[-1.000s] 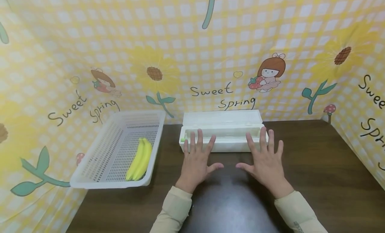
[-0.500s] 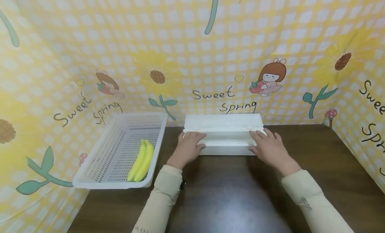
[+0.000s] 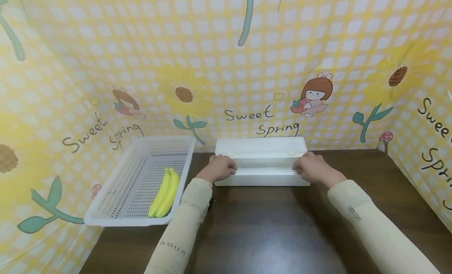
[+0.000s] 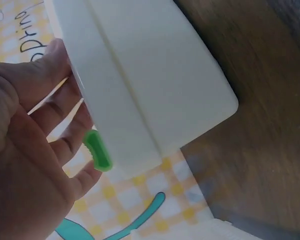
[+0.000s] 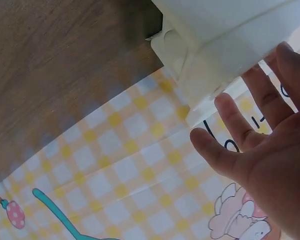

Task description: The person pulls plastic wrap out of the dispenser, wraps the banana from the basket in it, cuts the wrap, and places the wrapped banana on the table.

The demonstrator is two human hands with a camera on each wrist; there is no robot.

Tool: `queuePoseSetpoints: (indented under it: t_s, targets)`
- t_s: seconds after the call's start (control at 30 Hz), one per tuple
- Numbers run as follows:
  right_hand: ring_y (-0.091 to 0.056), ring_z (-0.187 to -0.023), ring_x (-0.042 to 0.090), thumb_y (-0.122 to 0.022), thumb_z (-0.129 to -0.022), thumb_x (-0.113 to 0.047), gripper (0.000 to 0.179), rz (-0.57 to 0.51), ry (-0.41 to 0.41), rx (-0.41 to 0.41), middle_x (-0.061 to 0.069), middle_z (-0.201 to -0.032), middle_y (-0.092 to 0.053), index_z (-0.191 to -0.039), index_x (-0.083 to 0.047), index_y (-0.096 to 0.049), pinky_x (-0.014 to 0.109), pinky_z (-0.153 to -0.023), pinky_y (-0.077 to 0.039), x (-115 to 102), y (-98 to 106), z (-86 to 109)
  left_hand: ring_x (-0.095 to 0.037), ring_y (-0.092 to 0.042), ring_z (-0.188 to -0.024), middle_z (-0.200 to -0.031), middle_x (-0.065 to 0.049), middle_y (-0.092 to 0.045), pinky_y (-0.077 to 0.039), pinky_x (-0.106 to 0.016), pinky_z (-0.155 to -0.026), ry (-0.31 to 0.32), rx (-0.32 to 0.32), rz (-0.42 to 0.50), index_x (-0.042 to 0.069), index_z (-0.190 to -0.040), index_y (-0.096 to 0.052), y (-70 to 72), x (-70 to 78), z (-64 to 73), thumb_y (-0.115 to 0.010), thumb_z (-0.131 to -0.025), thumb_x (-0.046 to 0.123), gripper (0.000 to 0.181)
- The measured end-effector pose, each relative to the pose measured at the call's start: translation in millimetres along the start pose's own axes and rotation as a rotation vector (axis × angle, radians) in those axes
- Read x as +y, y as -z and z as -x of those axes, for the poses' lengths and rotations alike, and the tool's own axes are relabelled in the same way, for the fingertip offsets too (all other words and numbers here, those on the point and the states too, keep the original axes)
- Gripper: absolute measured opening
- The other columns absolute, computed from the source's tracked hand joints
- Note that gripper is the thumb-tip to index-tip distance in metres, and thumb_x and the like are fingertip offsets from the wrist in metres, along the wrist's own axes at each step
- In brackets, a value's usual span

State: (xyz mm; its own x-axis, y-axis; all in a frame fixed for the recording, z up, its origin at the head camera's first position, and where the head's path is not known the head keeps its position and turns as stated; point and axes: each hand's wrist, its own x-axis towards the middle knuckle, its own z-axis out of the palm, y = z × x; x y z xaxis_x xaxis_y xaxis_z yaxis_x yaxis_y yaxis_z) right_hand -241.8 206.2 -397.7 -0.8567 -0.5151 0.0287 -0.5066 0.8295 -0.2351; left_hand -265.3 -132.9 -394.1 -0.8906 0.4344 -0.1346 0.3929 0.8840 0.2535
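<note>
A long white box sits on the table near the back cloth, its hinged lid standing raised behind it. My left hand has its fingers curled over the box's left end, thumb and fingertips meeting at the front rim. At the opposite end my right hand pinches the same rim. The left wrist view shows a green slider on the box's edge, right by the little finger. In the right wrist view the thumb and nearer fingers reach the rim, while the outer fingers extend past the corner.
To the left stands a white perforated plastic basket with two yellow bananas inside. A yellow checked cloth hangs behind and at both sides of the dark wooden table.
Both hands have gone from hovering with spread fingers before the box to its two ends. Their fingers have curled in and grip its rim. The box and basket stay in place.
</note>
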Motion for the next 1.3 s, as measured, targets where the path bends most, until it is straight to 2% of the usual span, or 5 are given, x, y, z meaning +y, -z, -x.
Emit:
queuePoseSetpoints:
  t_s: [0.2,0.33,0.83,1.07,1.3]
  targets:
    - [-0.062,-0.093,0.031,-0.067,-0.091,-0.002,0.017,-0.029,0.013,-0.004,-0.002,-0.091,-0.073,-0.089,-0.014,-0.079,0.065,-0.079,-0.046,7,4,-10.4,-0.015,-0.060,-0.089,-0.085,0.011,-0.069,-0.033,-0.056,-0.103,-0.008,0.008,0.092,0.020,-0.085,-0.076,-0.4,-8.5,-6.8,-0.069,-0.097,0.020,0.014]
    - [-0.053,-0.072,0.018,-0.063,-0.089,0.003,0.026,-0.036,0.025,0.006,-0.007,-0.072,-0.061,-0.073,-0.017,-0.071,0.048,-0.067,-0.045,8,4,-12.8,-0.015,-0.056,-0.079,-0.078,0.007,-0.064,-0.034,-0.055,-0.099,-0.015,0.017,0.115,0.016,-0.081,-0.071,-3.3,-9.7,-12.0,-0.064,-0.100,0.019,0.020]
    - [-0.031,-0.059,0.019,-0.053,-0.090,0.011,0.037,0.082,-0.032,0.228,-0.001,-0.061,-0.031,-0.066,-0.014,-0.040,0.034,-0.054,-0.027,9,-12,-22.1,-0.023,-0.050,-0.079,-0.083,-0.004,-0.056,-0.045,-0.044,-0.086,0.003,0.209,-0.006,0.010,-0.088,-0.059,-17.3,-11.8,-29.5,-0.053,-0.103,0.003,0.017]
    - [-0.042,-0.064,0.022,-0.049,-0.092,0.012,0.022,-0.051,-0.149,0.221,0.007,-0.071,-0.048,-0.079,-0.005,-0.054,0.037,-0.057,-0.038,10,-15,-25.0,-0.027,-0.061,-0.083,-0.093,-0.008,-0.059,-0.053,-0.043,-0.076,0.022,0.265,-0.187,0.007,-0.099,-0.062,-20.4,-4.9,-33.2,-0.060,-0.099,0.005,0.003]
    - [-0.059,-0.075,0.030,-0.050,-0.096,0.007,0.009,-0.225,-0.195,0.265,0.017,-0.088,-0.063,-0.097,0.003,-0.058,0.047,-0.071,-0.050,13,-3,-28.5,-0.027,-0.059,-0.071,-0.099,-0.012,-0.053,-0.055,-0.042,-0.065,0.084,0.318,-0.028,0.005,-0.102,-0.059,-12.5,0.2,-31.5,-0.057,-0.098,-0.001,0.008]
